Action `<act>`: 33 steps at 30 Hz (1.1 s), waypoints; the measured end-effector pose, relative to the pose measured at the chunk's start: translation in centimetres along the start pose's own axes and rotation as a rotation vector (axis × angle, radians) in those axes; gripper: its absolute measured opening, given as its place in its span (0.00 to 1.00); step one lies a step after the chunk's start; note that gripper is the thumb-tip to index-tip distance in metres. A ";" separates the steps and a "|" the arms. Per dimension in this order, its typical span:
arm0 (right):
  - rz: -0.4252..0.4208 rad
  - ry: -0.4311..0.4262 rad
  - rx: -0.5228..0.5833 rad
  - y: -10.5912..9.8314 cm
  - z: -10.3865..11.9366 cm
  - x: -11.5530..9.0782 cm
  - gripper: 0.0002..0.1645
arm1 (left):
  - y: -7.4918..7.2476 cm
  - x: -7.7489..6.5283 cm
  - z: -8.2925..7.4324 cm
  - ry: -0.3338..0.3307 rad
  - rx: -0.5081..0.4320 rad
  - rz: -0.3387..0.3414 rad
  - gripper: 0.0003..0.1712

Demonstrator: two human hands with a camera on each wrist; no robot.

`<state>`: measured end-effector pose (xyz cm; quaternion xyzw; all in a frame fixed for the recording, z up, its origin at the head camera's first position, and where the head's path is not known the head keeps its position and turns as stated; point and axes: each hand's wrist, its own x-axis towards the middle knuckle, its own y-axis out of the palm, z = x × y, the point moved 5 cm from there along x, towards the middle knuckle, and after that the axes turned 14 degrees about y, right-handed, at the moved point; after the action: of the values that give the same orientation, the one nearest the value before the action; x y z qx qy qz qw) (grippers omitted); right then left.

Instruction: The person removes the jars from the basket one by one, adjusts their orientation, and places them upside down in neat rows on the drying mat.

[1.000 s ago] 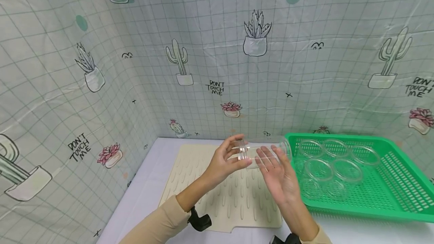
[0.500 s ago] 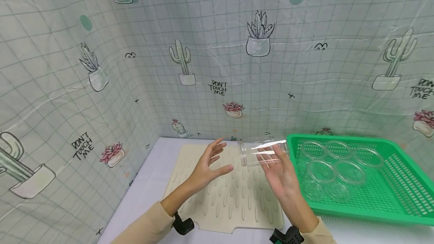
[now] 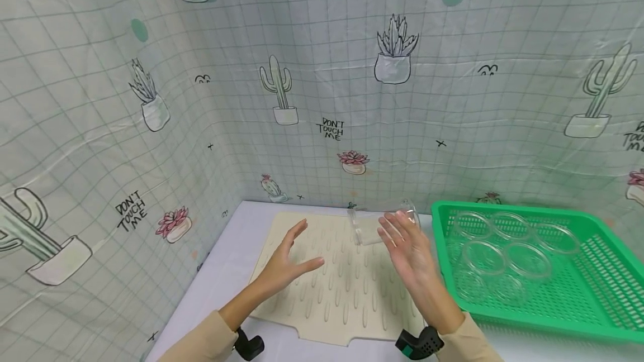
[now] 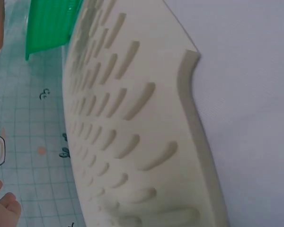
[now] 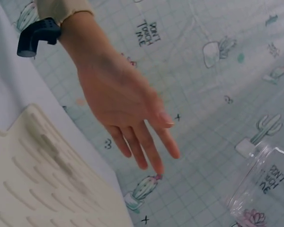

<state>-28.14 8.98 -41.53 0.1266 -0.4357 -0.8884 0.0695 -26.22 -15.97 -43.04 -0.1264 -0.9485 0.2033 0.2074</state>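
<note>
A clear see-through jar (image 3: 366, 229) lies on its side in the air above the ribbed beige mat (image 3: 347, 306), its threaded mouth towards the left. My right hand (image 3: 411, 253) holds the jar near its base; the far fingers and thumb partly overlap the clear wall, so the exact grip is hard to see. My left hand (image 3: 282, 267) is apart from the jar, to its left over the mat, thumb and fingers spread. The right wrist view shows that left hand (image 5: 118, 94) holding nothing, with the jar (image 5: 270, 189) at the lower right.
At the right stands a green perforated basket (image 3: 553, 325) with several clear jars (image 3: 484, 258) upright in its left part. A white cloth (image 3: 226, 256) covers the table under the mat. Behind and at the left hangs a cactus-print curtain (image 3: 322, 71).
My left hand has let go of the jar's mouth end and drawn back to the left. The jar has stayed with my right hand, which has turned slightly. The view has shifted a little.
</note>
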 end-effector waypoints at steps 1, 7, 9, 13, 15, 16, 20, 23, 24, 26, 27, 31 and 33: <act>-0.005 -0.001 0.000 0.0 -0.1 0.1 0.24 | -0.2 -0.2 0.5 -0.010 0.028 -0.006 0.50; -0.039 -0.005 -0.005 -0.1 -0.6 1.0 0.14 | -1.1 -1.6 2.3 -0.022 0.204 0.011 0.55; -0.048 -0.008 -0.019 -0.1 -0.8 1.4 0.13 | -1.4 -2.1 2.8 -0.026 0.253 0.025 0.56; -0.072 -0.018 -0.044 0.0 -1.3 2.2 0.12 | -1.8 -3.0 3.8 -0.030 0.346 0.052 0.58; -0.087 -0.020 -0.059 0.1 -1.6 2.6 0.13 | -1.9 -3.4 4.2 -0.021 0.400 0.056 0.58; -0.094 -0.020 -0.064 0.1 -1.8 2.8 0.15 | -2.0 -3.6 4.5 -0.019 0.430 0.060 0.58; -0.124 -0.010 -0.107 0.0 -2.5 3.5 0.26 | -2.2 -4.4 5.5 -0.009 0.561 0.079 0.57; -0.147 -0.008 -0.126 0.0 -3.0 4.1 0.32 | -2.2 -4.9 6.3 0.002 0.635 0.098 0.58; -0.152 -0.012 -0.137 0.0 -3.1 4.3 0.33 | -2.2 -5.0 6.5 0.003 0.653 0.106 0.58; -0.165 -0.014 -0.148 0.0 -3.4 4.7 0.36 | -2.2 -5.4 7.0 0.001 0.670 0.121 0.58; -0.169 -0.016 -0.157 0.0 -3.6 5.0 0.37 | -2.2 -5.6 7.2 -0.005 0.675 0.132 0.59; -0.178 -0.016 -0.201 0.2 -4.2 5.9 0.43 | -2.1 -6.3 7.9 -0.025 0.691 0.203 0.59; -0.177 -0.017 -0.220 0.3 -4.4 6.3 0.45 | -1.9 -6.5 8.0 -0.025 0.697 0.238 0.60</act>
<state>-32.93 3.96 -44.91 0.1484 -0.3236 -0.9345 0.0004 -24.33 -22.48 -51.08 -0.1550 -0.8036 0.5384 0.2011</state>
